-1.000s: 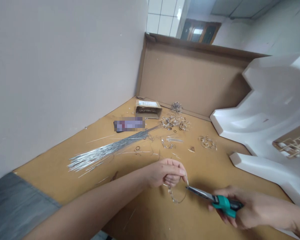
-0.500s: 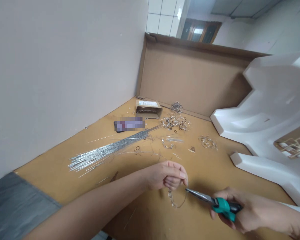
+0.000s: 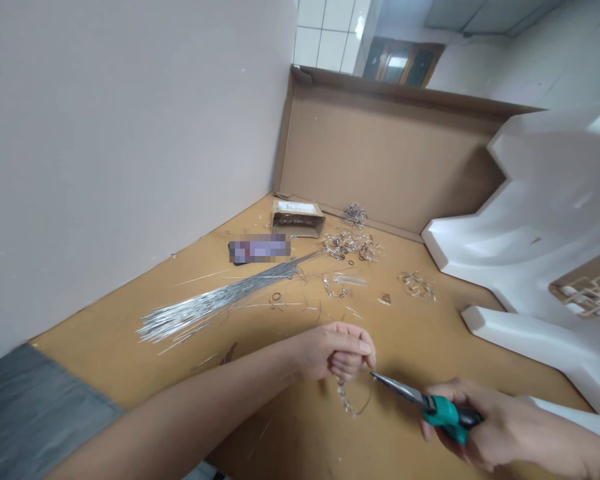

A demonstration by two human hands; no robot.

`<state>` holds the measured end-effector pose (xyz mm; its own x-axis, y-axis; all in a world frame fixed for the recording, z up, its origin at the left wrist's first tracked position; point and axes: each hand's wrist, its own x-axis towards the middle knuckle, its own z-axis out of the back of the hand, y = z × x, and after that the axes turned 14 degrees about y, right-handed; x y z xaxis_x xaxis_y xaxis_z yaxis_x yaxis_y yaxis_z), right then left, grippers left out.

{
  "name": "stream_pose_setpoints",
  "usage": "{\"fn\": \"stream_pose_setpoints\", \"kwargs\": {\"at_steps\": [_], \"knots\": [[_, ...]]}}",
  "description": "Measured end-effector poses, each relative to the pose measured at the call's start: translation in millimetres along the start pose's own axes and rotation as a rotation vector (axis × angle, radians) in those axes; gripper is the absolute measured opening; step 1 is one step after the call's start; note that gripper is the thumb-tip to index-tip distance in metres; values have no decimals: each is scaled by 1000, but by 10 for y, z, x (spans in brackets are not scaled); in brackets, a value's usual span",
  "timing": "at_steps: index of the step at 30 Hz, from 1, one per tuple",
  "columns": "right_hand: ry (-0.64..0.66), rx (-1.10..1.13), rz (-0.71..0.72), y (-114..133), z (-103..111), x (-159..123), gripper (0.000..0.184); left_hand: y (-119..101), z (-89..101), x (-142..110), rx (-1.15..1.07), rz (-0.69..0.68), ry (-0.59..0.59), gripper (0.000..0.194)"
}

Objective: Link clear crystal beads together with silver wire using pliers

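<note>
My left hand (image 3: pixel 343 350) is closed, thumb and fingers pinching a thin wire loop (image 3: pixel 367 403) that hangs beneath it. Small clear links or beads (image 3: pixel 347 400) run along the loop's left side. In my right hand (image 3: pixel 485 420) are long-nose pliers (image 3: pixel 445 413) with green and black handles. Their tip meets the wire just below my left fingertips; whether the jaws grip it is too small to tell.
A bundle of straight silver wires (image 3: pixel 215 300) lies left on the table, below a phone (image 3: pixel 260 249). Behind are a small open cardboard box (image 3: pixel 297 208) and a pile of clear pieces (image 3: pixel 353 243). White foam packing (image 3: pixel 480 320) stands right, before a large cardboard panel (image 3: pixel 390 147).
The pliers' tip has shifted up very slightly along the wire, toward my left fingertips. My left hand stays almost still.
</note>
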<state>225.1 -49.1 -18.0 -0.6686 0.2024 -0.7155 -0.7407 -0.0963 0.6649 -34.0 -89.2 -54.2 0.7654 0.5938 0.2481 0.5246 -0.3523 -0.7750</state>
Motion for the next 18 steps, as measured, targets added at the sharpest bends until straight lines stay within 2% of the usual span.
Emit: {"fn": "stream_pose_setpoints", "kwargs": {"at_steps": [4,14,18], "knots": [[3,72,1,56,1,34,39,-4,-9,2,-8,2,-1,13],[-3,35,-23,-21,14,61,40,20,-6,-8,-25,23,24,13],[11,54,5,43,9,49,40,23,10,-3,-25,18,18,13]]}}
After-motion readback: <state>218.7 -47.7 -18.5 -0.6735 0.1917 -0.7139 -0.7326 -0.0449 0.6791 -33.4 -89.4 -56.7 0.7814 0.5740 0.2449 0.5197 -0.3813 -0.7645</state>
